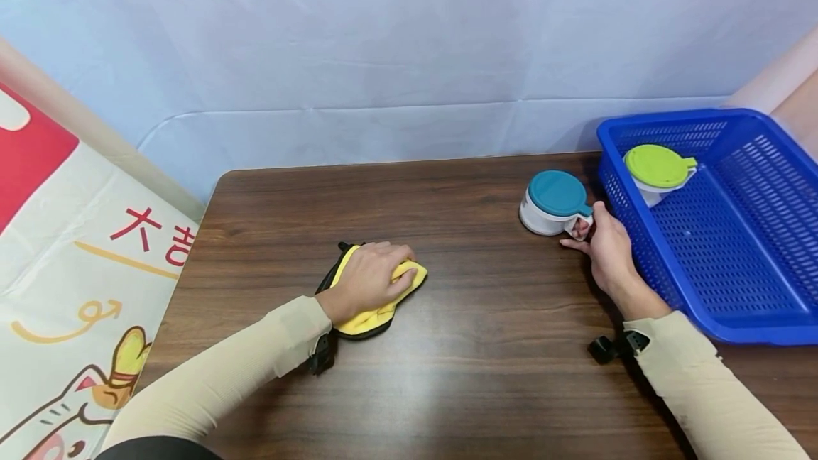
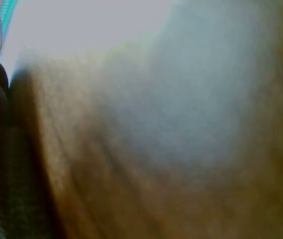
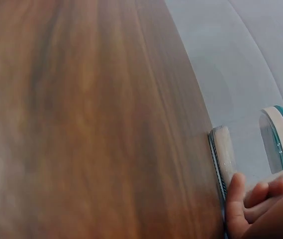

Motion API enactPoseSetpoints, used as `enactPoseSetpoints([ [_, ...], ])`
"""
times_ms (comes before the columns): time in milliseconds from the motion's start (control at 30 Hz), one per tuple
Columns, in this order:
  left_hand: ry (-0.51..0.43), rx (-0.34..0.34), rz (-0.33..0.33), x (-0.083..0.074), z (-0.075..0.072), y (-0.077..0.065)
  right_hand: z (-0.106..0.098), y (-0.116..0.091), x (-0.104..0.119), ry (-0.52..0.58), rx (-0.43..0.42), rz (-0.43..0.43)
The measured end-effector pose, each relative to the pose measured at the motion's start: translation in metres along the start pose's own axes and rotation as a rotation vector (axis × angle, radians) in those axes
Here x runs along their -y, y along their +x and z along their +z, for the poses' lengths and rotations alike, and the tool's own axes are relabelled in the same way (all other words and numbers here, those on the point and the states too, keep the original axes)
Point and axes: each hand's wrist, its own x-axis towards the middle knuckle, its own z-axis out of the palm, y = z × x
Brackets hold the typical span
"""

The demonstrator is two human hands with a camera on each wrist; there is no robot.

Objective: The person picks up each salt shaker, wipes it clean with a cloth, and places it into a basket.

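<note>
Fingers of the right hand [image 1: 611, 250] pinch the teal-lidded cup [image 1: 557, 194] by its handle [image 1: 570, 228], cup's at their 10 o'clock, blue basket [image 1: 735, 265] just off at 3; left hand [image 1: 373, 273] grips yellow cloth [image 1: 371, 321].

Colour and pattern identification
The cloth [image 1: 364, 322] is coloured yellow and edged in black. The near container [image 1: 540, 221] is finished in white and topped by a teal lid [image 1: 557, 192]. The second container [image 1: 650, 194] is finished in white, topped by a lime-green lid [image 1: 658, 165]. The basket [image 1: 750, 272] is coloured blue; the tabletop [image 1: 486, 353] is patterned in brown wood grain.
</note>
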Motion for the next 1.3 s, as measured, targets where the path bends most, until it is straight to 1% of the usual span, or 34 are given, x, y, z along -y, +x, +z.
enactPoseSetpoints([
  [100,0.002,0.003,0.000,0.000,0.000,0.000,0.001,0.001,-0.003,0.052,-0.007,-0.013],
  [200,0.001,0.004,0.000,0.000,0.000,0.000,0.003,0.002,-0.005,0.090,-0.033,-0.026],
  [333,0.001,0.005,-0.003,0.000,0.001,0.000,0.007,0.003,-0.006,0.119,-0.075,-0.019],
  [467,0.001,0.009,-0.008,-0.001,0.000,0.000,0.009,0.001,-0.005,0.147,-0.096,-0.007],
  [600,0.006,0.011,-0.008,-0.001,-0.001,0.001,0.012,-0.002,-0.001,0.161,-0.086,-0.026],
  [767,0.008,0.026,-0.012,0.000,-0.001,0.001,0.019,-0.009,0.004,0.147,-0.059,-0.044],
  [900,-0.003,0.047,-0.007,0.000,-0.003,0.004,0.025,-0.015,0.009,0.136,-0.048,-0.057],
  [967,-0.002,0.071,-0.010,0.001,-0.005,0.006,0.027,-0.018,0.011,0.127,-0.043,-0.066],
  [1033,-0.002,0.104,-0.035,0.002,-0.009,0.009,0.030,-0.021,0.014,0.118,-0.034,-0.077],
  [1133,-0.003,0.151,-0.094,0.003,-0.016,0.015,0.034,-0.026,0.018,0.103,-0.017,-0.095],
  [1200,-0.003,0.166,-0.131,0.004,-0.021,0.018,0.036,-0.029,0.020,0.094,-0.007,-0.102],
  [1300,-0.030,0.177,-0.169,0.005,-0.029,0.022,0.040,-0.034,0.025,0.080,0.006,-0.108],
])
